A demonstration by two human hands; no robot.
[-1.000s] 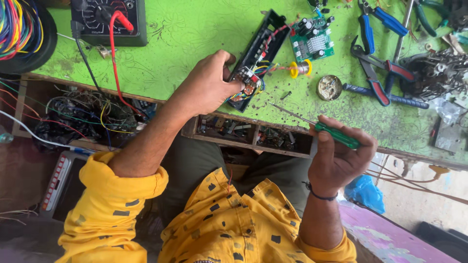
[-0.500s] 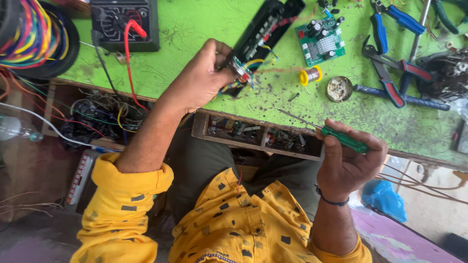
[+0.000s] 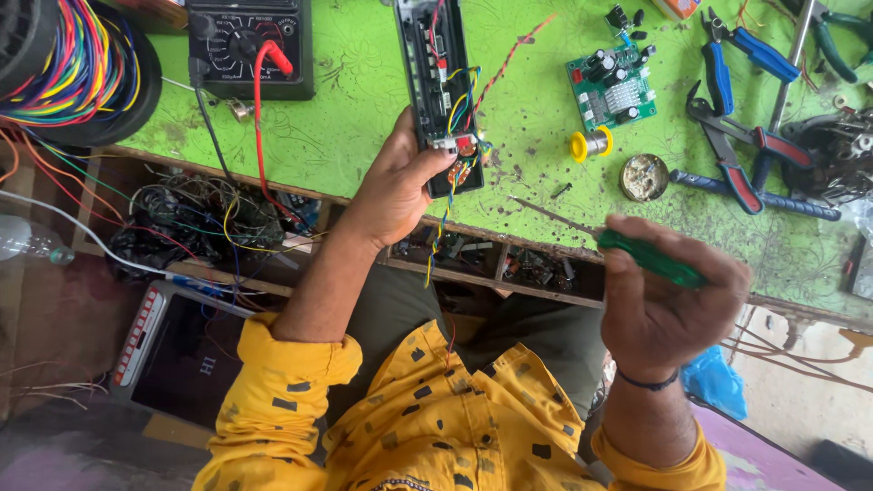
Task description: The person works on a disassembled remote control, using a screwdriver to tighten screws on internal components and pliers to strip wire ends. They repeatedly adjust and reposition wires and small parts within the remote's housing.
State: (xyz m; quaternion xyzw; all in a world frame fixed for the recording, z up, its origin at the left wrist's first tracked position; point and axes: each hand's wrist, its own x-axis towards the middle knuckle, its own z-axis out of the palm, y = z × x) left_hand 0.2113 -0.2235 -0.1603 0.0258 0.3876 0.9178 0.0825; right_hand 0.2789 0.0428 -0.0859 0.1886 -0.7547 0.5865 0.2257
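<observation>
My left hand [image 3: 396, 186] grips the near end of a long black electronics housing [image 3: 435, 64] that lies on the green bench top [image 3: 364, 100]. Coloured wires [image 3: 459, 95] and a small board spill out at my fingertips. My right hand [image 3: 668, 300] is closed around a green-handled screwdriver [image 3: 647, 257]; its thin metal shaft [image 3: 550, 216] points left toward the housing and stops short of it.
A black multimeter [image 3: 250, 41] with a red lead sits at the top left beside a spool of coloured wires [image 3: 64, 64]. A green circuit board [image 3: 611, 86], solder reel [image 3: 591, 144], round tin [image 3: 644, 175] and pliers [image 3: 737, 136] lie to the right. Open drawers of parts [image 3: 509, 264] sit under the bench edge.
The black housing has turned from slanted to nearly upright in my left hand. My right hand with the screwdriver has stayed near the bench edge, a little lower in view.
</observation>
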